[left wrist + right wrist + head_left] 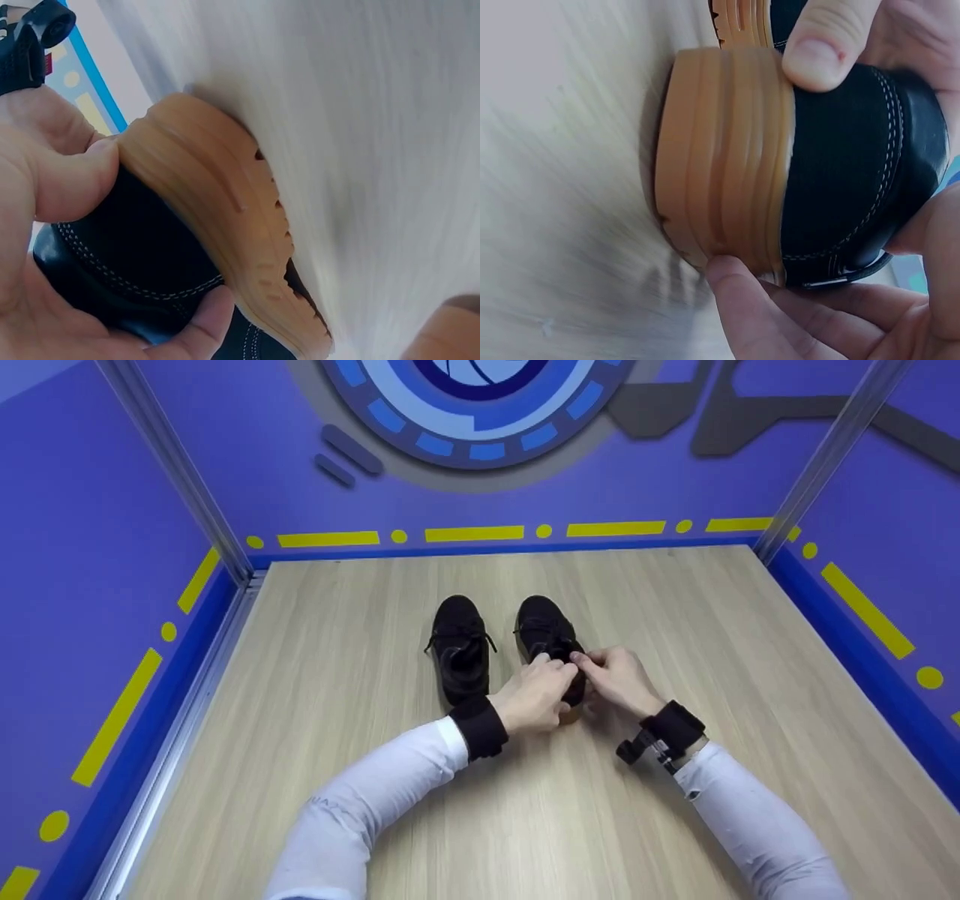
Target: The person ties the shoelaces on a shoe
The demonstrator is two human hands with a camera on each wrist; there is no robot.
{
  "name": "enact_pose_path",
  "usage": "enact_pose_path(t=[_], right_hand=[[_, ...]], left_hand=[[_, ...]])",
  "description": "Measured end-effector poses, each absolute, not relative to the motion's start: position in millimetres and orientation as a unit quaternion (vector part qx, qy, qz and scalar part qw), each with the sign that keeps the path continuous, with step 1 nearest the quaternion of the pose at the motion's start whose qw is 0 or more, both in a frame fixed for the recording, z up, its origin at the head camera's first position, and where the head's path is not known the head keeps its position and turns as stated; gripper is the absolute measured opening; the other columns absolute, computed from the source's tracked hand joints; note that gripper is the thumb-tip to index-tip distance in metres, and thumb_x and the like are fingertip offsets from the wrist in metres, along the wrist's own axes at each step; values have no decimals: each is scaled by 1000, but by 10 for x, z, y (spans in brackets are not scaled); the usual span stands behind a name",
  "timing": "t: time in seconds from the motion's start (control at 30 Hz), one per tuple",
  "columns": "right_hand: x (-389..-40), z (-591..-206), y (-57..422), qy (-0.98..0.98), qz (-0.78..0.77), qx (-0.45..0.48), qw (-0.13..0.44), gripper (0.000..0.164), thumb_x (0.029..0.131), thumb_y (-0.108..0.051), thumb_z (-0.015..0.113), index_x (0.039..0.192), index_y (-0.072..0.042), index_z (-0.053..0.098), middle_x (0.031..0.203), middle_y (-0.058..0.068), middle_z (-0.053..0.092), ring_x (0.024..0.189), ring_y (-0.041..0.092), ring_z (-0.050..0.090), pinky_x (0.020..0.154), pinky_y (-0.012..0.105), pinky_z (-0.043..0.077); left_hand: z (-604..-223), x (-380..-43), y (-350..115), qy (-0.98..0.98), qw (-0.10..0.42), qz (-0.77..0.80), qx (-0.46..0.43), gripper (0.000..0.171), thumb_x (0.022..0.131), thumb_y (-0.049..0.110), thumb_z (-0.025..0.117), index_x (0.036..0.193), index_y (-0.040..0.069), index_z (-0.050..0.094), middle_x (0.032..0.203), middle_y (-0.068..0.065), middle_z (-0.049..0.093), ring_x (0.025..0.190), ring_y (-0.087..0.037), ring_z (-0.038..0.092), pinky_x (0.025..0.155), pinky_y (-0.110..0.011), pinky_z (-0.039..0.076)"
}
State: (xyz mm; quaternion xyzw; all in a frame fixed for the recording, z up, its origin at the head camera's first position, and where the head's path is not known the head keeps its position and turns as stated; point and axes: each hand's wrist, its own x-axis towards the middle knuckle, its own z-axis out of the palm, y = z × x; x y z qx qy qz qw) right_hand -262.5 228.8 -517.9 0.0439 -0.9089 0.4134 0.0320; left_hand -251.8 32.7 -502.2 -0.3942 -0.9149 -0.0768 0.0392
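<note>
Two black lace-up shoes stand side by side on the wooden tabletop, toes pointing away. My left hand (536, 694) and right hand (619, 679) both grip the rear of the right-hand shoe (541, 622), around its ankle opening. In the left wrist view, the left thumb presses at the heel's upper edge, above a tan rubber sole (210, 180) with white stitching on the black upper. The right wrist view shows a right fingertip (724, 270) against the sole's side, other fingers along the upper. The left-hand shoe (459, 619) stands untouched, its laces tied.
The light wooden tabletop (337, 660) is bounded by a blue-purple back wall (480, 506) and side walls with yellow markings. A metal rail (180, 720) runs along the left edge. Black straps with small cameras sit on the wrists.
</note>
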Motion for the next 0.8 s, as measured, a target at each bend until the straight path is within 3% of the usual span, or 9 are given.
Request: enact_pose_path(t=[0.17, 0.4, 0.67, 0.8], right_hand=[[-2649, -5203, 2279, -909, 413, 39, 33, 39, 103, -43, 67, 97, -8, 84, 74, 4, 75, 62, 14, 65, 62, 28, 51], [-2659, -5196, 2275, -909, 413, 36, 31, 40, 103, -44, 66, 103, -8, 84, 80, 4, 78, 70, 18, 70, 68, 28, 54], [-2641, -5165, 2292, -911, 408, 54, 27, 42, 103, -44, 66, 113, -7, 82, 93, 7, 80, 82, 20, 72, 80, 34, 56], [-2628, -5122, 2325, -911, 406, 64, 30, 40, 103, -41, 67, 115, -5, 81, 100, 9, 81, 87, 20, 72, 81, 31, 56]], left_hand=[[-5080, -2512, 304, -912, 80, -79, -395, 43, 89, 26, 84, 121, 9, 61, 115, -7, 68, 105, -28, 60, 87, -37, 56], [-5102, -2483, 249, -905, 122, -78, -400, 41, 89, 27, 84, 118, 8, 62, 110, -6, 67, 104, -27, 61, 94, -34, 51], [-5051, -2408, 101, -894, 157, -105, -405, 34, 94, 25, 79, 121, 8, 66, 111, -5, 70, 109, -24, 63, 96, -33, 55], [-4929, -2353, -55, -881, 192, -128, -413, 30, 97, 23, 74, 123, 9, 69, 118, -4, 73, 114, -23, 65, 98, -33, 56]])
